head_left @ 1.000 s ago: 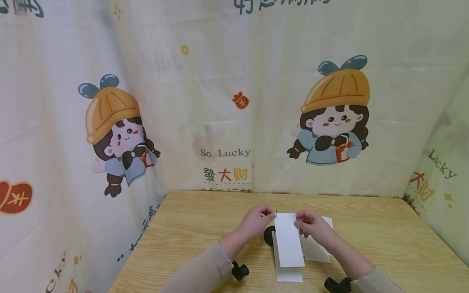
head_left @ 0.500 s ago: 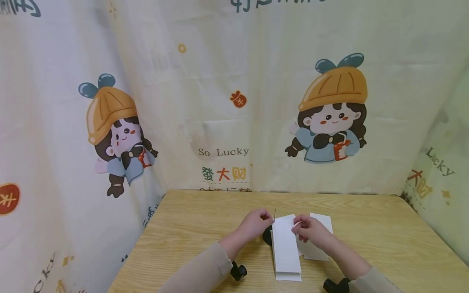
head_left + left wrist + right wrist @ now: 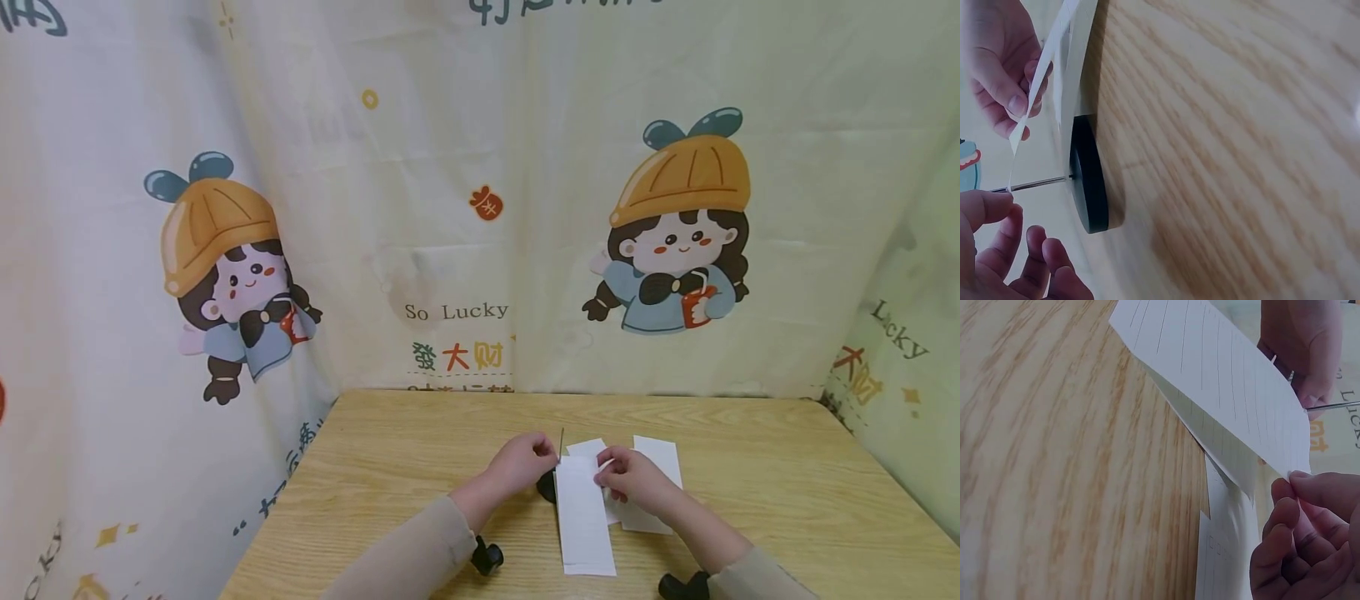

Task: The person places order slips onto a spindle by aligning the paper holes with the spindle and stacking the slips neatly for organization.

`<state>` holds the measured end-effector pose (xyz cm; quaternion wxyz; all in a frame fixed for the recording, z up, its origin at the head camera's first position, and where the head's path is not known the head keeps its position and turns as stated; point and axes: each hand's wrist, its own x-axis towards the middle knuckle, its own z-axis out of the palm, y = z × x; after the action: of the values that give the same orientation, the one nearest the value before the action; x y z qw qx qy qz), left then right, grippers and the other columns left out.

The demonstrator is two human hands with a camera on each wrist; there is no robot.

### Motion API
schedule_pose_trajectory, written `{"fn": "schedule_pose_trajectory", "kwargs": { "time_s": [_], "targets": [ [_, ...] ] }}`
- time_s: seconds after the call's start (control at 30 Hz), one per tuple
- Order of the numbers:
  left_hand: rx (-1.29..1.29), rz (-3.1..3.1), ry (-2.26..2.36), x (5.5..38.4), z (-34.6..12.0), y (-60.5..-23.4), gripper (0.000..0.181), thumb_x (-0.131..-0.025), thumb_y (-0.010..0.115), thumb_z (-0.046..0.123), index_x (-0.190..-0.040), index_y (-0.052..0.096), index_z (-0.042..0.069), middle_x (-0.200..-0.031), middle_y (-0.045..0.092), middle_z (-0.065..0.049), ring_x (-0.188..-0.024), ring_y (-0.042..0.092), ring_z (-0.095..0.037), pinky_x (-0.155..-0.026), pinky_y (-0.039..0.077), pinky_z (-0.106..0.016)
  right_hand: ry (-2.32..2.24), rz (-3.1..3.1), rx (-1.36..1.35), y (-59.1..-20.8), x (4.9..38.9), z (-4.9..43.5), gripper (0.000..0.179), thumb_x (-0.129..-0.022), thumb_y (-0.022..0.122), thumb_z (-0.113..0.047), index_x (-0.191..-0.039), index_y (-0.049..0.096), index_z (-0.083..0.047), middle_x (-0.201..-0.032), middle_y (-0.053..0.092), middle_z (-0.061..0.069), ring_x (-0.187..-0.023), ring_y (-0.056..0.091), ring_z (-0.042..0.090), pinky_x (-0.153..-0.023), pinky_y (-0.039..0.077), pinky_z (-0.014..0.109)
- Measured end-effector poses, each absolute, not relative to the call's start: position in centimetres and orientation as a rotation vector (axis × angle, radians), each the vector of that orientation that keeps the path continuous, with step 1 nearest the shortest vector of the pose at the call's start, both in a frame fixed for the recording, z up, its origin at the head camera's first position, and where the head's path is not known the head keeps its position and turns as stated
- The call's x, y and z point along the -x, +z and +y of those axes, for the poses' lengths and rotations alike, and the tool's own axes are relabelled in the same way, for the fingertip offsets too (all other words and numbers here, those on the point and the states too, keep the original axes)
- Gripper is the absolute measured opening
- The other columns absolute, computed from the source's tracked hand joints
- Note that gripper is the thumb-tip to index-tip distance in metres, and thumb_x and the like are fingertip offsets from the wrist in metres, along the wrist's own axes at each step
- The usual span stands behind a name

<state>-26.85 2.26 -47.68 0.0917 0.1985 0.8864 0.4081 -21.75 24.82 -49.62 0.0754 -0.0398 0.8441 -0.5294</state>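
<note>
A white slip of lined paper (image 3: 585, 521) is stretched between both hands. My left hand (image 3: 521, 461) pinches its far left corner between thumb and finger, right beside a thin metal spike (image 3: 1041, 184). The spike rises from a round black base (image 3: 1090, 178), and its tip stands above that corner in the head view. Whether it pierces the paper there is partly hidden by fingers. My right hand (image 3: 643, 483) pinches the far right corner, other fingers curled loosely. In the right wrist view, another lined slip (image 3: 1210, 434) lies under the held paper (image 3: 1222, 375).
More white papers (image 3: 656, 467) lie on the wooden table (image 3: 420, 433), behind and beneath my right hand. A printed curtain (image 3: 450, 250) hangs behind the table's far edge. Black devices (image 3: 487, 557) sit at both wrists.
Both hands have lowered the slip's far edge slightly and brought it nearer. More of the spike shows above the corner. The slip's near end has dropped over the slip below.
</note>
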Motion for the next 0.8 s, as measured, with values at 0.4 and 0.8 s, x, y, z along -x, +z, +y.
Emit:
{"fn": "schedule_pose_trajectory", "kwargs": {
  "time_s": [0.4, 0.8],
  "targets": [
    [-0.526, 2.600, 1.144, 26.8, 2.3, -48.5, 0.015, -0.093, 0.070, 0.023, -0.081, 0.062, 0.018, -0.074, 0.056, 0.004, -0.057, 0.050, -0.012, -0.052, 0.043, -0.028, -1.480, 2.625, 0.070, -50.1, 21.8, 24.6, 0.015, -0.089, 0.072, -0.009, -0.098, 0.061, -0.004, -0.070, 0.060, 0.002, -0.057, 0.052, 0.016, -0.053, 0.040, 0.027],
    [-0.551, 2.688, 1.006, 27.0, 2.6, -49.3, 0.017, -0.091, 0.071, 0.022, -0.078, 0.062, 0.018, -0.072, 0.055, 0.004, -0.063, 0.049, -0.012, -0.056, 0.040, -0.027, -1.374, 2.698, 0.067, -50.4, 21.7, 24.1, 0.013, -0.088, 0.073, -0.011, -0.088, 0.061, -0.008, -0.068, 0.058, 0.000, -0.055, 0.049, 0.013, -0.051, 0.040, 0.024]
  ]
}}
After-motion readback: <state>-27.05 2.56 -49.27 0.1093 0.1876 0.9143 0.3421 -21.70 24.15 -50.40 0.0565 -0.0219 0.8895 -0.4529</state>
